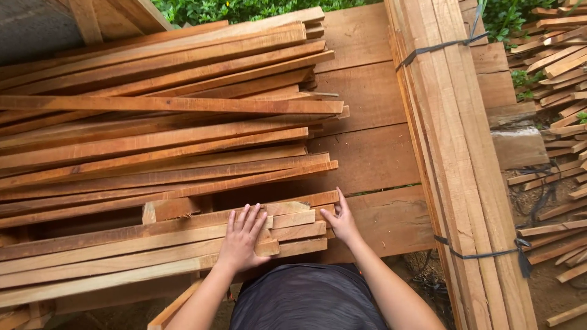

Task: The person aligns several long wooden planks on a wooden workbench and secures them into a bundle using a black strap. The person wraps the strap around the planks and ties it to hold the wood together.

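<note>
Left hand (241,239) lies flat, fingers spread, pinning the low slat stack (153,250) at the plank platform's (379,165) near edge; right hand (342,221), open, butts the slat ends flush, gripping nothing.

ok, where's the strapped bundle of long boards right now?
Head view, right side: the strapped bundle runs top to bottom beside the loose slat pile, right of the right hand.

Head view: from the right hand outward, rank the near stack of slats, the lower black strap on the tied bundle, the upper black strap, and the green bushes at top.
From the right hand:
1. Near stack of slats: touched at its end, to the left.
2. Lower black strap: to the right, on the tied bundle.
3. Upper black strap: far up the same bundle.
4. Green bushes: top edge, beyond the boards.
</note>
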